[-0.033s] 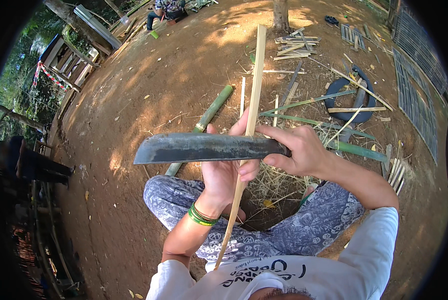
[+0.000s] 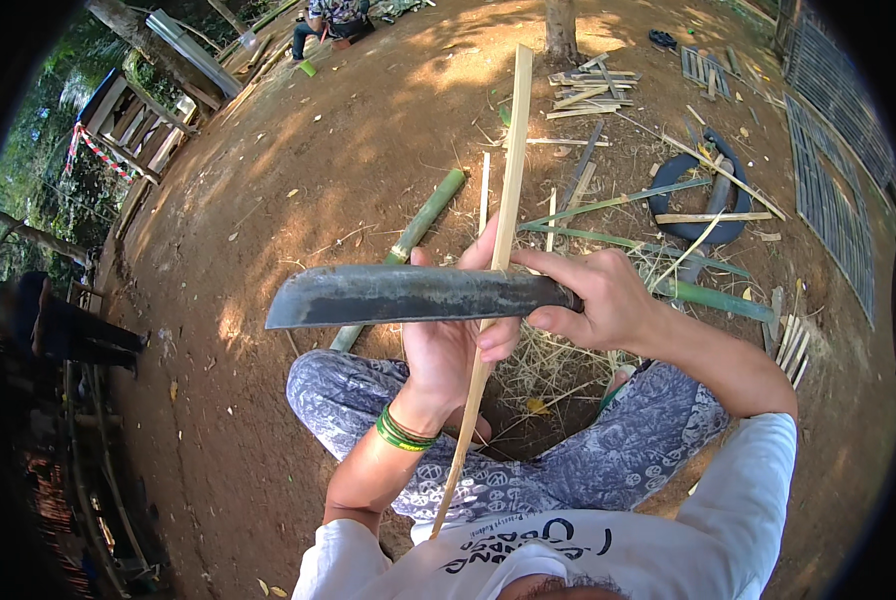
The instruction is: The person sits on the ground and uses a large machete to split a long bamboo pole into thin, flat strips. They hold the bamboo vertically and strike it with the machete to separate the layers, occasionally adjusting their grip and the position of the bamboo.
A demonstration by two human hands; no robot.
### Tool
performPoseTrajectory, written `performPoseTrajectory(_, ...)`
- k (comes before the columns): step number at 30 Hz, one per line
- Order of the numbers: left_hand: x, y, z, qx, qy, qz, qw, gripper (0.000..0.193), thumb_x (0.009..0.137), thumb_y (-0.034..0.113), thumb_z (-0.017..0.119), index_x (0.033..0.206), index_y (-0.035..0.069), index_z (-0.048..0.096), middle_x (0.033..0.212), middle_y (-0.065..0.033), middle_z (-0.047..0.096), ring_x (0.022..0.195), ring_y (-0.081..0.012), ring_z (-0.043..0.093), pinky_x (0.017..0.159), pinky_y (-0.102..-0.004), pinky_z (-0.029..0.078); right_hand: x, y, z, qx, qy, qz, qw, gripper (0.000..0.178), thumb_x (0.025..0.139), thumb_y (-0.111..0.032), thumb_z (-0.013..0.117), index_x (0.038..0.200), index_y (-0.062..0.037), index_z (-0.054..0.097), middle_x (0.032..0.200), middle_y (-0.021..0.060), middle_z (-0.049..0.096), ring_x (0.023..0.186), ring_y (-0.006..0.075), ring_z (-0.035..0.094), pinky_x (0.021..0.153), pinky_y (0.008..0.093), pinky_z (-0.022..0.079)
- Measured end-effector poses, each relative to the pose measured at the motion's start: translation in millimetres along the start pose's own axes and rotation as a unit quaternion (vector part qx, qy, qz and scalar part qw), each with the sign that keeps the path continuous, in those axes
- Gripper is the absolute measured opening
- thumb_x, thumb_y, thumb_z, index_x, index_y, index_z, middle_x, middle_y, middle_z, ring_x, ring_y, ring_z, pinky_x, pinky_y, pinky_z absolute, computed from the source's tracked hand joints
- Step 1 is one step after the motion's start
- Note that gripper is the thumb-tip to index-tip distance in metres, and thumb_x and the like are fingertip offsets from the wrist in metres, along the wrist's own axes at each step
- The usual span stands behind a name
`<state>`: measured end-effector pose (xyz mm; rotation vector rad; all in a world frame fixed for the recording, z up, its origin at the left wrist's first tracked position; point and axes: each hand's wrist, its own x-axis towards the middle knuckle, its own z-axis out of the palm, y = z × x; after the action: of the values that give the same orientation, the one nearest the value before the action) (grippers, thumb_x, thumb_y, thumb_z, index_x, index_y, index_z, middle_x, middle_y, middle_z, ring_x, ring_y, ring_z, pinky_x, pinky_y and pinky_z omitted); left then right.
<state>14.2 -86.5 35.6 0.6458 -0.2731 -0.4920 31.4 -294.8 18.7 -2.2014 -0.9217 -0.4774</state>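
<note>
My right hand (image 2: pixel 605 300) is closed round the handle end of a machete (image 2: pixel 398 297), its index finger stretched along the top of the blade's base. The broad dark blade lies crosswise, pointing left. A long pale bamboo strip (image 2: pixel 514 150) runs from near my shirt away from me, passing beneath the blade. My left hand (image 2: pixel 438 365), with green and yellow bands at the wrist, holds the strip from below. Its fingers curl round the strip at the blade, which hides part of them. Blade and strip appear to touch where they cross.
Bamboo shavings (image 2: pixel 548 385) lie between my crossed legs. Ahead are a green bamboo pole (image 2: pixel 430 215), split lengths (image 2: pixel 618 200), a dark ring-shaped tube (image 2: pixel 713 233) and a pile of strips (image 2: pixel 593 95) by a tree trunk (image 2: pixel 561 30). Other people are at the far left and top.
</note>
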Motion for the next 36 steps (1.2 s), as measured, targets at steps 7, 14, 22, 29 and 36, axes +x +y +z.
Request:
performPoseTrajectory(7,3.1,1.5,20.1,0.102,0.001,0.001,0.995,0.103,0.088,0.084,0.009,0.157,0.009,0.023,0.095,-0.0013,0.055,0.057,-0.0076,0.039,0.050,-0.0208,0.033,-0.5,-1.1,-9.7,-0.012,-0.026,-0.044,0.999,0.072,0.087,-0.063,0.061,0.119,0.0010,0.066,0.063,0.0112,0.065,0.049,0.0268,0.063,0.044,0.0372,0.046)
performPoseTrajectory(14,5.6,2.0,23.3,0.235,0.029,0.013,0.971,0.107,0.086,0.087,0.007,0.157,0.008,0.023,0.105,-0.0010,0.055,0.075,-0.0082,0.048,0.061,-0.0206,0.037,-3.1,0.6,-7.0,-0.048,0.024,-0.065,0.996,0.069,0.083,-0.064,0.066,0.122,-0.0074,0.066,0.063,0.0055,0.066,0.047,0.0237,0.062,0.042,0.0372,0.044)
performPoseTrajectory(22,-0.6,-6.2,21.1,-0.009,-0.024,0.007,1.000,0.103,0.088,0.085,0.013,0.158,0.009,0.018,0.097,0.0005,0.052,0.062,-0.0083,0.034,0.053,-0.0228,0.029,0.4,-2.2,-11.7,-0.121,0.067,-0.044,0.989,0.070,0.080,-0.067,0.065,0.116,-0.0071,0.069,0.066,0.0046,0.068,0.050,0.0205,0.065,0.041,0.0351,0.044)
performPoseTrajectory(29,-7.6,-10.8,11.2,0.041,-0.049,0.015,0.998,0.098,0.090,0.082,0.023,0.159,0.013,0.015,0.104,0.0002,0.058,0.058,-0.0078,0.032,0.050,-0.0223,0.026,2.4,-2.7,-16.1,-0.144,0.067,-0.060,0.986,0.070,0.079,-0.068,0.065,0.114,-0.0064,0.069,0.064,0.0048,0.066,0.050,0.0203,0.064,0.041,0.0356,0.043)
performPoseTrajectory(36,-14.1,-9.5,15.3,0.045,-0.049,0.008,0.998,0.091,0.093,0.079,0.023,0.159,0.017,0.015,0.101,0.0011,0.059,0.057,-0.0067,0.031,0.047,-0.0210,0.025,3.5,-0.1,-14.1,-0.148,0.089,-0.088,0.981,0.080,0.080,-0.070,0.062,0.120,-0.0007,0.066,0.056,0.0063,0.055,0.048,0.0244,0.060,0.045,0.0377,0.046)
